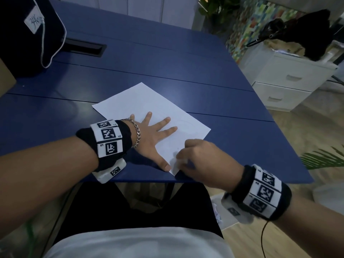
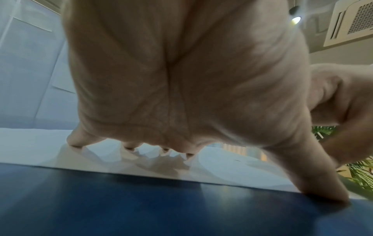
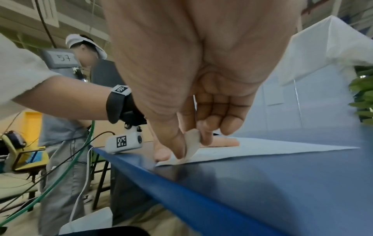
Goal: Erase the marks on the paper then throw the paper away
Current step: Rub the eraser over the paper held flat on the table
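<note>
A white sheet of paper (image 1: 149, 107) lies at an angle on the blue table (image 1: 232, 138), its near corner at the front edge. My left hand (image 1: 154, 135) lies flat on the paper (image 2: 40, 148) with fingers spread, the thumb on the table beside the sheet's edge. My right hand (image 1: 188, 157) pinches a white eraser (image 3: 191, 142) between thumb and fingers and holds it against the paper's near corner (image 3: 252, 150). A small dark mark (image 1: 178, 148) shows on the paper just beyond the right hand's knuckles.
A dark bag (image 1: 28, 34) with a white tag stands at the table's back left, beside a black cable slot (image 1: 83, 47). White drawers (image 1: 284, 81) stand to the right. The table's front edge (image 3: 161, 180) runs close under my right wrist. Another person (image 3: 66, 127) stands beyond the table.
</note>
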